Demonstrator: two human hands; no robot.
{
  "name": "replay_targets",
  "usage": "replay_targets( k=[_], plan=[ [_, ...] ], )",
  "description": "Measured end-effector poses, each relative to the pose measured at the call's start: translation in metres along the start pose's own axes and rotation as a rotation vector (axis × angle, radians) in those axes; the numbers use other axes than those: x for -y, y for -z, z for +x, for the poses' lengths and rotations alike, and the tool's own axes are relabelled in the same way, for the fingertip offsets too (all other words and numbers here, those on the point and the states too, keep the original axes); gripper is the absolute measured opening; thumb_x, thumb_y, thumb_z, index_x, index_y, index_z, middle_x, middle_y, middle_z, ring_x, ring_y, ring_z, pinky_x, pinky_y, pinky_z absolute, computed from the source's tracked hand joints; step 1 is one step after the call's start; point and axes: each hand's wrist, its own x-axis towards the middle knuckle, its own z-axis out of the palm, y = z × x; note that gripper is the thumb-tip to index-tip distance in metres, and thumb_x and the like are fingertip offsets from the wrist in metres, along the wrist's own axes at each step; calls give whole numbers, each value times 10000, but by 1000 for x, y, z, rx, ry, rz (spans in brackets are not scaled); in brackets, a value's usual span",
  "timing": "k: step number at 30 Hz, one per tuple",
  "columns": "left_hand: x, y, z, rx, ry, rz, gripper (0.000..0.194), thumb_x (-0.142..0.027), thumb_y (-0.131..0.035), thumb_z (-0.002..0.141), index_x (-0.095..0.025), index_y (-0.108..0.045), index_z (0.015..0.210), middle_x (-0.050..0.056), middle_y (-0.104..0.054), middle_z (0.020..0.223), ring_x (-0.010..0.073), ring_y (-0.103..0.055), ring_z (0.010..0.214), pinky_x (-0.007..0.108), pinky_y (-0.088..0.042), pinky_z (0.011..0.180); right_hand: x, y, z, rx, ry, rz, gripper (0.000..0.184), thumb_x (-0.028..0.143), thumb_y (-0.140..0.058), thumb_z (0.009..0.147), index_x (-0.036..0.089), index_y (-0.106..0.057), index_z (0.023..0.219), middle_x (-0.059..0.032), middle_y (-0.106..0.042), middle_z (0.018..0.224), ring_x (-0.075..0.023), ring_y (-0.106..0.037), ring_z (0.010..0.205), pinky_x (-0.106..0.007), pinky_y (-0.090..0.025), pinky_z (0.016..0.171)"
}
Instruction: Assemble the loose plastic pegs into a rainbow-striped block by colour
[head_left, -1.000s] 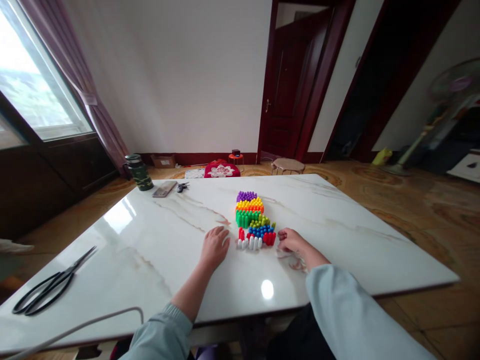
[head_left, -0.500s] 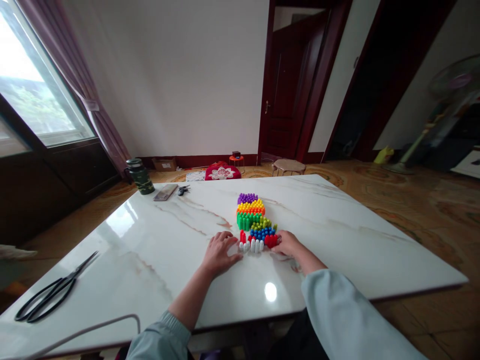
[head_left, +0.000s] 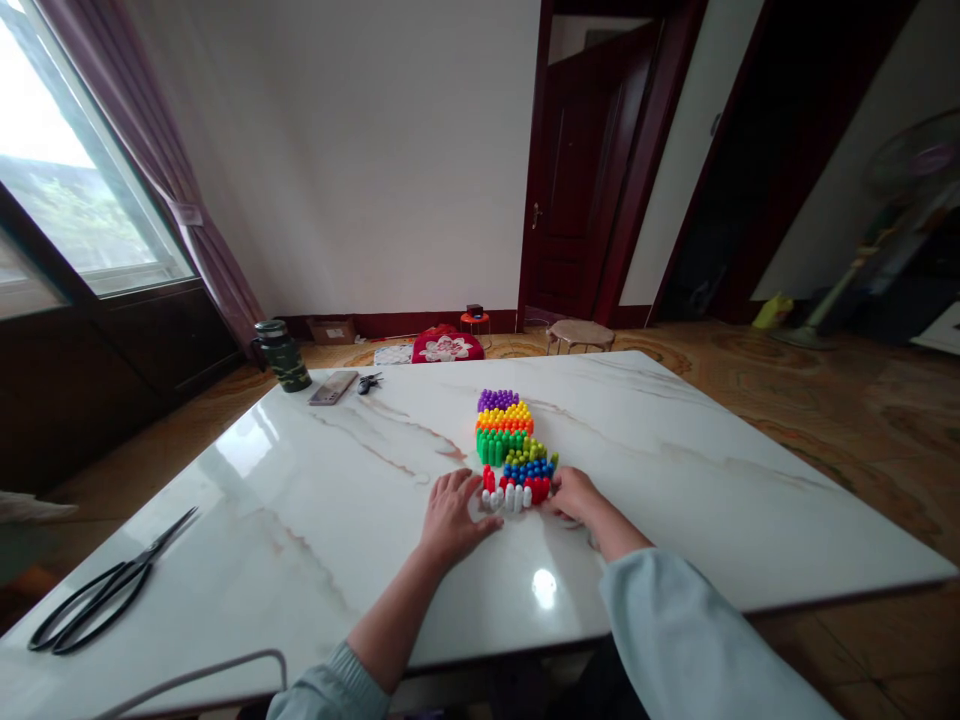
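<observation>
Small round-topped plastic pegs stand upright in colour groups on the table. White pegs (head_left: 514,497) form the front row, with red pegs (head_left: 538,490) at its right and more red ones behind on the left. Blue pegs (head_left: 527,471), olive pegs (head_left: 529,451) and green pegs (head_left: 496,447) come behind these. My left hand (head_left: 454,515) is open at the left end of the white row, thumb and fingers apart. At the right end my right hand (head_left: 576,497) has its fingers curled against the red pegs; its fingertips are partly hidden.
Orange, yellow (head_left: 517,411) and purple pegs (head_left: 498,401) stand farther back. Black-handled scissors (head_left: 112,590) and a grey cable (head_left: 217,668) lie at the left. A camouflage flask (head_left: 283,358), a phone (head_left: 333,387) and keys (head_left: 368,383) are at the table's far left.
My right hand has moved slightly left, and the red pegs beside it now sit closer to the white row. My left thumb reaches a little farther right along the front.
</observation>
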Motion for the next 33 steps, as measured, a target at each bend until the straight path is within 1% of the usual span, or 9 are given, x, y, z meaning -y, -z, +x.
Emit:
replay_targets(
  k=[4, 9, 13, 16, 19, 22, 27, 30, 33],
  plan=[
    [5, 1, 0, -29, 9, -117, 536, -567, -665, 751, -283, -611, 1204, 51, -614, 1224, 278, -532, 1149, 436, -399, 1022, -1, 6, -5, 14, -36, 3, 158, 63, -729, 581, 164, -608, 598, 10, -551, 435, -157, -555, 420, -259, -451, 432],
    [12, -1, 1, -99, 96, -320, 364, -461, -527, 894, -222, -620, 1153, 49, -683, 1103, 208, -630, 1013, 376, -462, 959, 0, 13, -8, -19, 10, -20, 160, 82, -720, 610, 178, -645, 714, 21, -590, 479, -137, -556, 426, -232, -432, 438],
    [9, 1, 0, -115, 59, -288, 353, -445, -575, 862, -224, -646, 1128, 46, -703, 1061, 228, -631, 1010, 390, -463, 946, 4, 18, -11, -73, 67, -87, 173, 115, -743, 611, 190, -664, 746, -5, -648, 580, -151, -607, 522, -232, -424, 494],
    [5, 3, 0, -116, 37, -259, 352, -442, -568, 865, -226, -648, 1131, 43, -706, 1056, 232, -626, 1001, 393, -461, 934, 11, 24, -16, -141, 96, -156, 183, 91, -740, 594, 197, -680, 730, -49, -706, 792, -190, -653, 731, -245, -426, 587],
    [3, 5, -1, -105, 15, -257, 330, -438, -561, 869, -229, -655, 1107, 40, -709, 1036, 233, -622, 994, 392, -455, 927, 23, 28, -23, -248, 132, -245, 168, 108, -661, 682, 230, -706, 789, -42, -717, 945, -200, -648, 862, -251, -411, 638],
    [4, 3, -1, -101, -11, -252, 335, -435, -595, 848, -226, -649, 1104, 44, -709, 1028, 243, -616, 993, 404, -446, 925, 40, 25, -30, -349, 231, -290, 185, 152, -585, 768, 259, -715, 843, -5, -728, 910, -167, -652, 835, -236, -404, 630],
    [7, 0, -1, -120, -36, -249, 375, -485, -647, 807, -230, -649, 1082, 50, -707, 1026, 249, -617, 983, 405, -446, 909, 69, 8, -34, -276, 319, -339, 115, 220, -626, 772, 261, -731, 796, 0, -734, 870, -159, -659, 819, -230, -422, 636],
    [8, -1, -1, -131, -44, -250, 393, -501, -673, 783, -227, -652, 1064, 55, -704, 1030, 249, -617, 979, 402, -442, 912, 77, 7, -34, -212, 255, -416, 98, 229, -641, 757, 253, -735, 767, -27, -732, 879, -191, -667, 842, -253, -439, 645],
    [10, -4, -2, -140, -46, -242, 429, -471, -722, 736, -218, -642, 1073, 56, -697, 1033, 248, -613, 977, 398, -443, 914, 73, 18, -33, -235, 165, -455, 106, 264, -649, 761, 253, -732, 826, -51, -722, 965, -219, -670, 894, -275, -449, 662]
  ],
)
